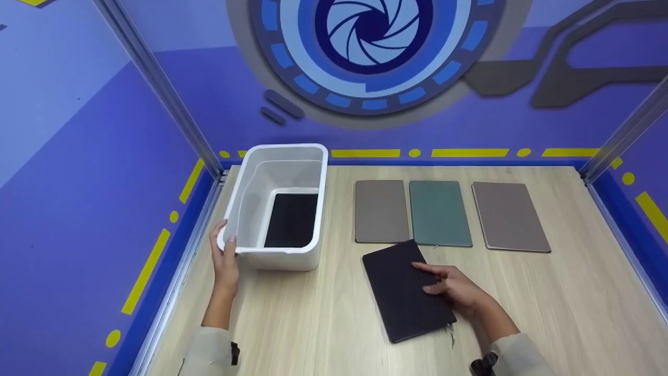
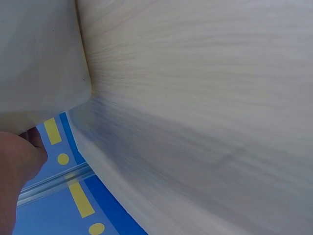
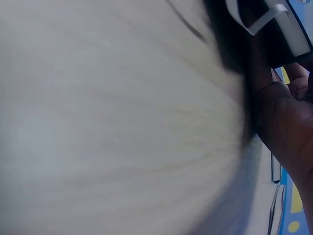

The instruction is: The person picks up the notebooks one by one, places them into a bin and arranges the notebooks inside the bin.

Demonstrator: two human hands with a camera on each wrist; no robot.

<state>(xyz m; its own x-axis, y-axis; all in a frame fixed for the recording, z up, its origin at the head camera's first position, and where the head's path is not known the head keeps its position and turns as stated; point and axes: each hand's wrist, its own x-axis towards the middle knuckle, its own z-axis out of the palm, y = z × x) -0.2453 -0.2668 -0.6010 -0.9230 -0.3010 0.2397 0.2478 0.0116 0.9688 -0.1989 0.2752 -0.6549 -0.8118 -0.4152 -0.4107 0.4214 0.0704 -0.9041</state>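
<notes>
My left hand (image 1: 225,262) grips the near left corner of a white plastic bin (image 1: 250,251), thumb over the rim. In the left wrist view that hand (image 2: 19,161) shows at the lower left, against the bin's wall (image 2: 39,63). Flat on the bin's floor lies a black notebook (image 1: 292,220). My right hand (image 1: 459,290) holds a second black notebook (image 1: 404,297) by its right edge, thumb and forefinger on the cover. The right wrist view shows this notebook's page edges (image 3: 293,32) and a ribbon (image 3: 266,18) above the hand (image 3: 288,117).
Three notebooks lie in a row toward the table's back: a grey-brown one (image 1: 382,211), a green one (image 1: 441,213) and a mauve-brown one (image 1: 511,216). Blue printed panels (image 1: 198,94) wall the wooden table (image 1: 334,334) at the back and sides, joined by metal posts (image 1: 156,78).
</notes>
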